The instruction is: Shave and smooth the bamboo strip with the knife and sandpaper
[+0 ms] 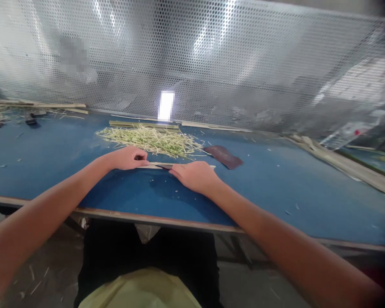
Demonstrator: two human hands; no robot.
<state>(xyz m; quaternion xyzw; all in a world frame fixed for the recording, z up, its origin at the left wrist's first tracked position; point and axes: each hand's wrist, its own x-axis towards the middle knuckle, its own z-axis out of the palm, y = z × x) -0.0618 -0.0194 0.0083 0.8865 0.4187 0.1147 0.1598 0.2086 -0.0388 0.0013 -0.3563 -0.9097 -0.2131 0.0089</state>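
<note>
A thin pale strip (152,165) lies across the blue table in front of me, running between both hands. My left hand (129,158) is closed, thumb and fingers pinched on the strip's left part. My right hand (195,175) is closed around a dark, flat, pointed piece (164,167), whose tip rests along the strip; its remainder is hidden by the hand. The strip's right end shows just past the right hand. Right behind the hands is a loose heap of thin pale-green shreds (154,140). A dark brown curved sheet (223,156) lies right of the heap.
The blue table (308,201) has a wooden front edge. Flat stalks (144,125) lie behind the heap. Long stalks (349,164) rest at the right, and more stalks and shreds (35,105) at the far left. A perforated metal screen (192,55) stands behind the table.
</note>
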